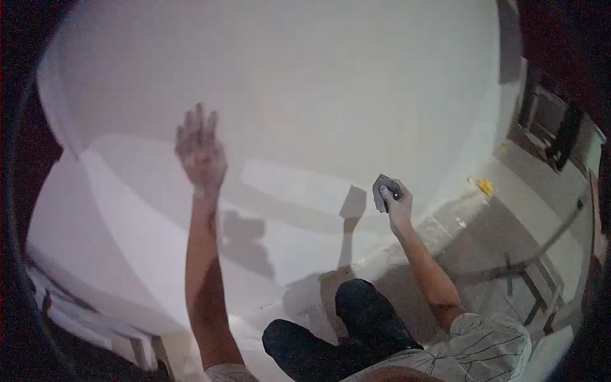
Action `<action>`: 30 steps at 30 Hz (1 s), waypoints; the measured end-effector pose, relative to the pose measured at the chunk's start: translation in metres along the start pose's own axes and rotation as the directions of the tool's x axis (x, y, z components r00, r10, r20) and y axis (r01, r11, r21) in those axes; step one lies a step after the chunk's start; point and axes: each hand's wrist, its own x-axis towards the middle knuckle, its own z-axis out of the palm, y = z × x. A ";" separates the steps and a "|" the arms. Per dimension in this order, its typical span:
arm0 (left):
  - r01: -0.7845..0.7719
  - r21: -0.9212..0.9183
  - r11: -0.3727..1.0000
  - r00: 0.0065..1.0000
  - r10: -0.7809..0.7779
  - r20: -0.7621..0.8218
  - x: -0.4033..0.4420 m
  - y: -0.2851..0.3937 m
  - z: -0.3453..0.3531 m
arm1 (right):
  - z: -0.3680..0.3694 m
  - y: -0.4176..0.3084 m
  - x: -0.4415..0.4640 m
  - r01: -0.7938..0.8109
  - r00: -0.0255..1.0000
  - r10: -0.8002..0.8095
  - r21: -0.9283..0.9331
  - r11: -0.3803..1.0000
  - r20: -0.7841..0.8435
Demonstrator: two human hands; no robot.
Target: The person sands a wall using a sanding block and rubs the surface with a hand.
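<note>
My left hand [201, 149] lies against the large white wall [318, 95], fingers stretched upward and holding nothing. Pale dust seems to coat it. My right hand [398, 207] grips what looks like a hand sanding block [380, 193], a grey flat piece with a pointed top and a dark grip. The block is near the wall, right of its own shadow [354, 202]; whether it touches the surface I cannot tell.
Below are my bent knees in dark trousers [369, 305]. A whitish strip of floor [433, 235] runs along the wall's foot. Something yellow and crumpled [486, 186] lies at right. Dark frame-like legs [531, 286] stand at the lower right.
</note>
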 end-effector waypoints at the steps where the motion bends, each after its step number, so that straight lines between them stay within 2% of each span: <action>1: -0.004 0.018 1.000 1.000 0.004 0.026 0.015 0.023 -0.008 | -0.005 -0.011 -0.004 -0.008 1.000 0.008 0.030 1.000 0.022; 3: -0.012 0.013 1.000 0.999 0.011 0.045 0.028 0.047 -0.010 | 0.001 -0.037 -0.003 -0.056 0.995 0.051 0.059 0.997 0.088; 4: -0.001 0.033 0.999 0.999 -0.001 0.054 0.027 0.054 -0.009 | 0.014 -0.052 -0.005 -0.042 0.991 0.045 -0.026 0.999 0.122; 5: 0.001 0.068 0.998 0.998 -0.005 0.065 0.022 0.065 -0.006 | 0.022 -0.046 -0.003 -0.058 0.984 0.062 -0.027 0.998 0.168; 7: -0.004 0.064 0.998 0.994 -0.003 0.112 0.040 0.091 -0.028 | 0.034 -0.062 -0.015 -0.152 0.958 0.107 0.154 0.976 0.267; 8: -0.008 0.114 0.993 0.992 -0.006 0.124 0.045 0.104 -0.032 | 0.038 -0.062 -0.017 -0.172 0.944 0.111 0.176 0.969 0.309; 11: -0.033 0.113 0.993 0.988 0.016 0.154 0.063 0.153 -0.052 | 0.030 -0.066 -0.029 -0.179 0.911 0.085 0.200 0.963 0.404; 12: 0.008 0.074 0.997 0.980 -0.022 0.197 0.056 0.126 -0.039 | 0.062 -0.059 -0.028 -0.189 0.907 0.097 0.191 0.963 0.411; 13: 0.018 0.061 0.998 0.975 -0.031 0.220 0.061 0.138 -0.048 | 0.060 -0.061 -0.032 -0.186 0.903 0.077 0.225 0.956 0.422; 14: 0.172 -0.056 0.984 0.944 -0.148 0.295 0.057 0.148 -0.060 | 0.062 -0.069 -0.036 -0.197 0.889 0.077 0.225 0.954 0.451; 15: 0.319 -0.154 0.935 0.895 -0.243 0.375 0.054 0.152 -0.087 | 0.072 -0.091 -0.047 -0.041 0.904 -0.039 0.179 0.983 0.426; 16: 0.415 -0.141 0.899 0.820 -0.302 0.487 0.042 0.169 -0.093 | 0.071 -0.095 -0.047 0.105 0.905 -0.148 0.128 0.986 0.399; 17: 0.501 -0.112 0.858 0.728 -0.347 0.591 0.022 0.200 -0.078 | 0.059 -0.079 -0.030 0.081 0.900 -0.139 0.153 0.985 0.414; 18: 0.738 -0.284 0.612 0.593 -0.388 0.705 -0.001 0.223 -0.069 | 0.049 -0.068 -0.019 0.230 0.891 -0.269 0.147 0.962 0.366; 19: 0.885 -0.390 0.255 0.462 -0.371 0.806 -0.025 0.214 -0.088 | 0.065 -0.076 -0.030 0.384 0.854 -0.404 0.127 0.914 0.328; 20: 0.895 -0.444 0.034 0.420 -0.395 0.817 -0.049 0.220 -0.095 | 0.075 -0.077 -0.030 0.441 0.837 -0.444 0.084 0.893 0.321; 21: 0.857 -0.485 -0.174 0.385 -0.410 0.827 -0.059 0.228 -0.096 | 0.083 -0.085 -0.025 0.433 0.833 -0.445 0.113 0.894 0.330; 22: 0.861 -0.483 -0.159 0.379 -0.431 0.819 -0.055 0.231 -0.095 | 0.088 -0.095 -0.019 0.541 0.764 -0.543 0.114 0.833 0.349; 23: 0.820 -0.519 -0.240 0.359 -0.490 0.794 -0.050 0.239 -0.094 | 0.088 -0.099 -0.010 0.640 0.684 -0.631 0.115 0.760 0.367; 24: 0.767 -0.553 -0.324 0.326 -0.546 0.772 -0.053 0.254 -0.089 | 0.077 -0.080 0.012 0.617 0.617 -0.549 0.086 0.782 0.565; 25: 0.769 -0.549 -0.328 0.308 -0.562 0.768 -0.048 0.256 -0.085 | 0.077 -0.080 0.031 0.607 0.610 -0.539 0.095 0.789 0.581; 26: 0.756 -0.581 -0.301 0.296 -0.635 0.714 -0.051 0.207 -0.104 | 0.121 -0.096 0.022 0.870 0.341 -0.670 0.048 0.490 0.660; 27: 0.759 -0.598 -0.256 0.279 -0.702 0.655 -0.042 0.196 -0.097 | 0.126 -0.100 0.040 0.991 0.048 -0.691 0.051 0.122 0.721; 28: 0.755 -0.602 -0.258 0.268 -0.717 0.644 -0.038 0.180 -0.095 | 0.132 -0.094 0.051 0.990 0.030 -0.688 0.073 0.121 0.725; 30: 0.523 -0.810 -0.267 0.306 -0.828 0.470 -0.035 0.151 -0.098 | 0.148 -0.076 0.076 0.988 0.030 -0.826 -0.143 -0.061 0.562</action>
